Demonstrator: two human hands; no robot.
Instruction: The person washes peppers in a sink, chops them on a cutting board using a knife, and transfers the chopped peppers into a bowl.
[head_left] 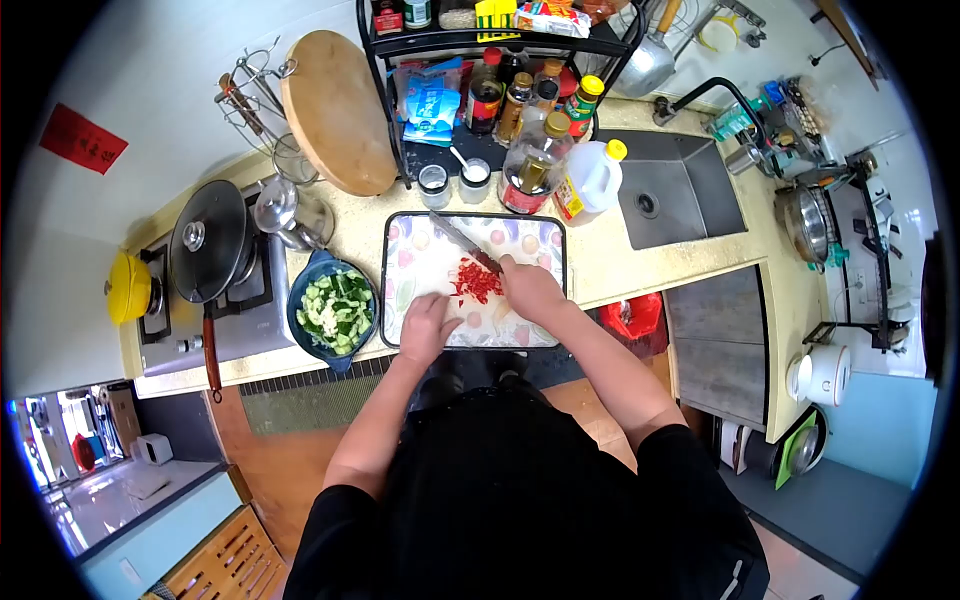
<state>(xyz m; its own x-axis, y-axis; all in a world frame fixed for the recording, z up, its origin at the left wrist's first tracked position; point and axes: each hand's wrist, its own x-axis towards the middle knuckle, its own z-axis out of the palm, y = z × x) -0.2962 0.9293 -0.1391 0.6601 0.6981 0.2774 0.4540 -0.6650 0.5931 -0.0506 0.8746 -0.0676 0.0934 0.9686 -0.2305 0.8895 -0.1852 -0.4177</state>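
A white patterned cutting board [420, 255] with a dark rim lies on the counter. Chopped red pieces [477, 282] are heaped at its middle. My right hand [530, 290] is closed round the handle of a knife [462, 238], whose blade points up and left over the board. Left of the red pieces, my left hand [426, 322] rests on the board, its fingers partly visible; whether they hold anything is unclear. Beside the board stands a blue bowl [298, 312] of cut green vegetable with pale bits on top.
A lidded black pan [209, 240] sits on the stove at the left. Behind the board are two small jars [434, 187], bottles [530, 165], a white jug [592, 180] and a black rack [480, 42]. The sink [690, 190] is at the right.
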